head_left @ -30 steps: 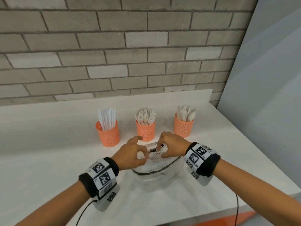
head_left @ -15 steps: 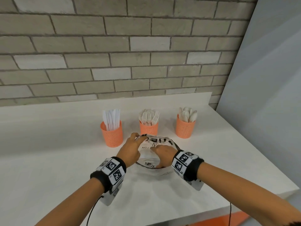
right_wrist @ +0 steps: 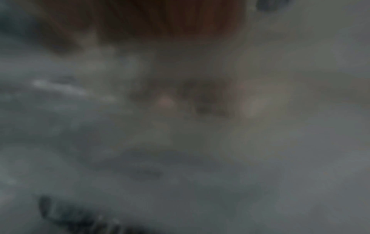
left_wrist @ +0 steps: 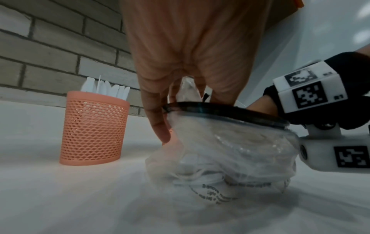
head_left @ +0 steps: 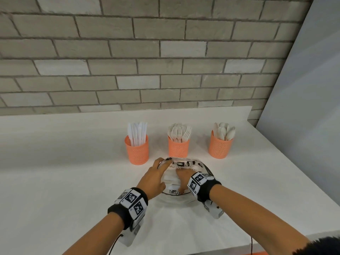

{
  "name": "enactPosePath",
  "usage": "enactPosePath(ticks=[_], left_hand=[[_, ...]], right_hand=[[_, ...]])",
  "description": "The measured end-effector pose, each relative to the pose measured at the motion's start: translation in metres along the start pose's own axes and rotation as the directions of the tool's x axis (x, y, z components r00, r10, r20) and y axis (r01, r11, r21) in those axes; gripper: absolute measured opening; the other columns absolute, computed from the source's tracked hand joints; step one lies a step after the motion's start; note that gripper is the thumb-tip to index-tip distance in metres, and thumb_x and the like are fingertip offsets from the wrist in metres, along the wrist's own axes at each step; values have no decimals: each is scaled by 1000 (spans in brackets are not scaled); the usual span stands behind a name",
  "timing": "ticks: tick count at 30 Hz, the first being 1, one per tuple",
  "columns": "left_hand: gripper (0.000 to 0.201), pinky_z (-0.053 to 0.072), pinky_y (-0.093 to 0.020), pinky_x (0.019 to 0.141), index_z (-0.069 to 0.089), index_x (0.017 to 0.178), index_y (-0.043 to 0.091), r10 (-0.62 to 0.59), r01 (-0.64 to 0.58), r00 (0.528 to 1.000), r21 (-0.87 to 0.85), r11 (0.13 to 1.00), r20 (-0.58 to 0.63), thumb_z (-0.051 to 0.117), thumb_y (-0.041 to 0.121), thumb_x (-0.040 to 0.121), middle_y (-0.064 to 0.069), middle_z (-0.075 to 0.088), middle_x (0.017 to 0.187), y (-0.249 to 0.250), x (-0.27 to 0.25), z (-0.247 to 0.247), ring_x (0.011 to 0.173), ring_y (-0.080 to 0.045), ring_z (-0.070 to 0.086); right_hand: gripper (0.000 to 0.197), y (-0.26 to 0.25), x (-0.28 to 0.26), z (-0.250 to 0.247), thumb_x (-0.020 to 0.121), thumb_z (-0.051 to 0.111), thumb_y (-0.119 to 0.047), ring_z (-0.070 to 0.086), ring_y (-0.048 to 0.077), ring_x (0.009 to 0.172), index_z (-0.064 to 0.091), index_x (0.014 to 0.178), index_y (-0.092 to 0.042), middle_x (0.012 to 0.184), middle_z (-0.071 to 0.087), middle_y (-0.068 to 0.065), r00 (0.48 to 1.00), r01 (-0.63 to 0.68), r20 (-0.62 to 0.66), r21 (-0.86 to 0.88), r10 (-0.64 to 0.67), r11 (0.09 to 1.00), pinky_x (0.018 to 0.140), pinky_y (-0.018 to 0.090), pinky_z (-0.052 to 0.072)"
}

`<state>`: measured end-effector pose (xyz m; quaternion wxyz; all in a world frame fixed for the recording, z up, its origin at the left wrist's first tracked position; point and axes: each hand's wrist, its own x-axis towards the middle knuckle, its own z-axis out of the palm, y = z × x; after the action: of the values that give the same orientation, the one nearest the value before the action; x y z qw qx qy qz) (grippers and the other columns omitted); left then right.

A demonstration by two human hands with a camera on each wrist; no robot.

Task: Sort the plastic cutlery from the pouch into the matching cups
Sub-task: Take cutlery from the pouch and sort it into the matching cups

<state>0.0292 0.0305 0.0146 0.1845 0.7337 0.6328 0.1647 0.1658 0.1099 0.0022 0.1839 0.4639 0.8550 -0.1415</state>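
A translucent pouch (head_left: 185, 163) with a black zip rim stands with its mouth wide on the white counter (head_left: 73, 181), just in front of the middle cup. My left hand (head_left: 159, 169) grips its left rim; in the left wrist view my fingers (left_wrist: 158, 120) straddle the black rim of the pouch (left_wrist: 230, 150). My right hand (head_left: 183, 179) reaches down inside the pouch, fingertips hidden. The right wrist view is blurred and dark. Behind stand three orange mesh cups: knives (head_left: 137, 152), forks (head_left: 178, 148), spoons (head_left: 219, 147).
A brick wall (head_left: 147, 61) runs behind the counter and a grey panel (head_left: 303, 107) closes off the right side. The counter's front edge (head_left: 276, 240) lies close under my right forearm. The knife cup (left_wrist: 94, 131) is just left of my left hand.
The pouch mouth has been pulled wide. My right hand left the rim and went down inside the pouch. My left hand shifted onto the left rim.
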Motion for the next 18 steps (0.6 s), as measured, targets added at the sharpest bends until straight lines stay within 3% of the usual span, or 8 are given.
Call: enactPosePath(ticks=[7, 13, 18], left_hand=[[82, 44, -27, 87, 15, 149, 29, -58, 58, 998, -22, 998, -29, 46, -5, 81, -8, 20, 150, 2, -2, 3, 110, -29, 54], [85, 48, -32, 90, 13, 149, 28, -89, 88, 993, -21, 996, -73, 45, -9, 79, -10, 28, 143, -1, -7, 7, 117, -28, 49], [86, 51, -34, 82, 11, 149, 29, -68, 72, 994, 42, 996, -91, 46, -6, 79, -7, 31, 140, 1, -7, 7, 115, -26, 48]], right_hand=[[39, -3, 9, 7, 81, 68, -17, 59, 32, 106, 55, 113, 2, 117, 59, 20, 1000, -29, -10, -43, 29, 999, 87, 36, 49], [44, 0, 14, 17, 83, 67, -25, 57, 31, 110, 53, 117, -1, 119, 58, 18, 994, -37, -107, -72, 30, 997, 95, 38, 48], [47, 10, 11, 14, 81, 67, -19, 54, 32, 114, 50, 120, 0, 124, 56, 18, 985, -7, -171, -5, 6, 1000, 96, 36, 45]])
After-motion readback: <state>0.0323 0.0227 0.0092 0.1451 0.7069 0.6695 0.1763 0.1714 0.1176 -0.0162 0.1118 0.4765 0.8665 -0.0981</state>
